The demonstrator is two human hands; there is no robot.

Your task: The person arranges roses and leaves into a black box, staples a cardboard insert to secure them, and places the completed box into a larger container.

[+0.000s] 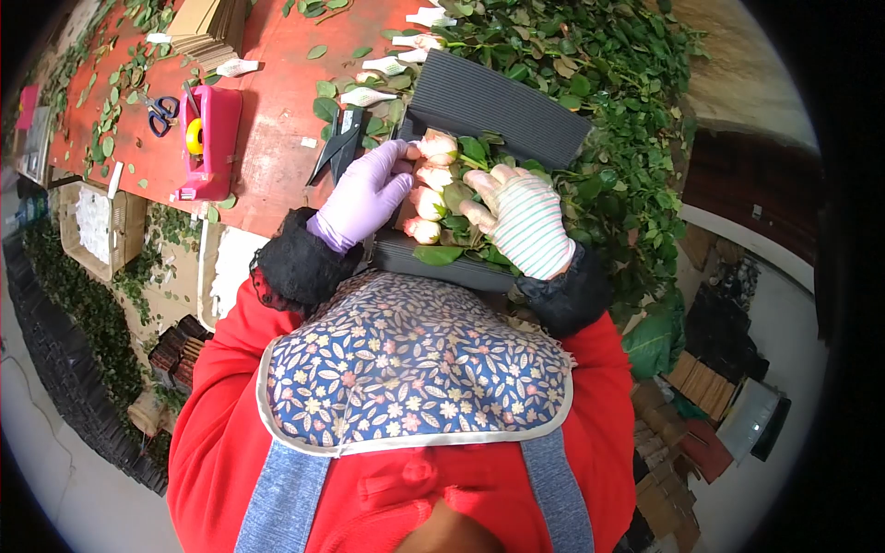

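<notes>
Pale pink and cream roses (428,201) lie stacked in a column, blooms to the left and leafy stems to the right, in a dark grey ribbed holder (493,106). My left hand (367,195), in a lilac glove, has its fingers bent against the left side of the uppermost bloom. On the other side, my right hand (530,219) wears a white glove with green stripes. Its thumb and fingers are apart, resting over the stems and leaves just right of the blooms. Brown cardboard shows partly behind the roses; the hands hide some stems.
Left of the holder lies a black-handled cutting tool (339,143). A pink tape dispenser (214,143) and blue-handled scissors (162,116) sit farther left. Leafy stems (627,120) are heaped on the right. Netted blooms (369,97) lie behind, and cardboard sheets (205,28) stand far left.
</notes>
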